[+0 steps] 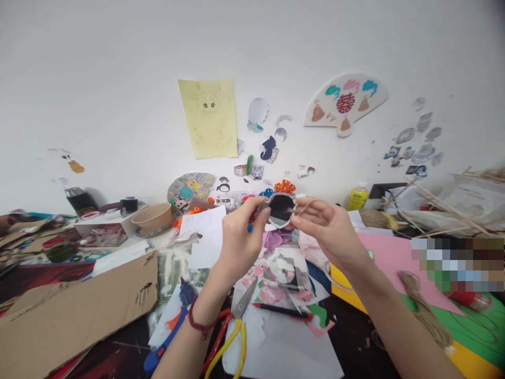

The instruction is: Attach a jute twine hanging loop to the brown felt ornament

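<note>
A small rounded piece (281,209), dark inside with a pale grey rim, is held up over the cluttered desk. My left hand (245,231) pinches its left edge between thumb and fingers. At its right edge, my right hand (325,223) has its fingers closed on a thin brown string, whose end lies against the dark face. Below my hands are paper scraps (276,279), a red and black pen (282,311) and scissors (236,316) with yellow and red handles on white paper.
Cardboard (90,310) lies at the left, beside a blue glue gun (169,337). Pink paper (398,263), green paper (465,326) and a twine bundle (424,310) are at the right. A yellow bottle (357,197) stands by the wall, near thin sticks (453,210).
</note>
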`<state>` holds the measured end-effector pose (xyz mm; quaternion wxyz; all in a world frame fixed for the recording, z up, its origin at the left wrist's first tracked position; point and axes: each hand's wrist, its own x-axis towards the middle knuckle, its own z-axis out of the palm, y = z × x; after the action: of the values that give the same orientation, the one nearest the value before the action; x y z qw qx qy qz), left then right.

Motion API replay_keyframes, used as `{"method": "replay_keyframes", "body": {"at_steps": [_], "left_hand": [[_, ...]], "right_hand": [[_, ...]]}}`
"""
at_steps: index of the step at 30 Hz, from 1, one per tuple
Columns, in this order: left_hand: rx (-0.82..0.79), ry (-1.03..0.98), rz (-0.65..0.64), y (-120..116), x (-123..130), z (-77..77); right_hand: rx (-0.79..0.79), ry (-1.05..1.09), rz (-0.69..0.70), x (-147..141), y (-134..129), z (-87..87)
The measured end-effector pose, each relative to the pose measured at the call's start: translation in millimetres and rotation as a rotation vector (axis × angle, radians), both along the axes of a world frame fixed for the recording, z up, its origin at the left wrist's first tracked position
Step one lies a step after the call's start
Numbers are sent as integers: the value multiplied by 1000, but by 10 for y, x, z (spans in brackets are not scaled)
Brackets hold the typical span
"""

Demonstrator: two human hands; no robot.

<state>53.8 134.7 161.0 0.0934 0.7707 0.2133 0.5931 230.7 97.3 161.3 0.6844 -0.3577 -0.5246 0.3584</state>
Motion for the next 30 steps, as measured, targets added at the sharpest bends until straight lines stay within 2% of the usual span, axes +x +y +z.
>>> {"method": "replay_keyframes", "body": {"at_steps": [10, 17, 30], "left_hand": [[36, 24, -8, 33, -10, 9], [19, 20, -3, 31, -31, 9], [69, 41, -44, 56, -34, -8]], "right_hand": [[16, 16, 2, -1, 63, -55], [-14, 5, -20, -17, 12, 4], [-2, -14, -31, -16, 79, -73]]}}
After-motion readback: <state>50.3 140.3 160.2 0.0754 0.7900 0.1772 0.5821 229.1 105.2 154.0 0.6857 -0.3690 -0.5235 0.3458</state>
